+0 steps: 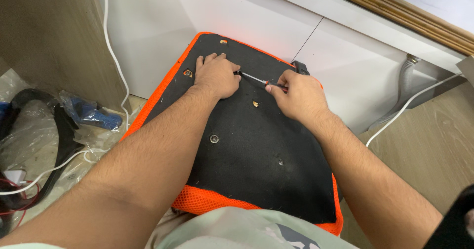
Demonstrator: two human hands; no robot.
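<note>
Right hand (297, 97) clamps a slim orange-handled metal screwdriver (260, 81); left hand (216, 75) presses flat, fingers spread, on the black orange-edged fabric seat underside (256, 150).

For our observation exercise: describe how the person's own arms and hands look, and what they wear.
Both forearms are bare to past the elbow and hairy. The left hand and right hand wear no gloves, rings or watch. A pale green garment shows at the bottom edge.
</note>
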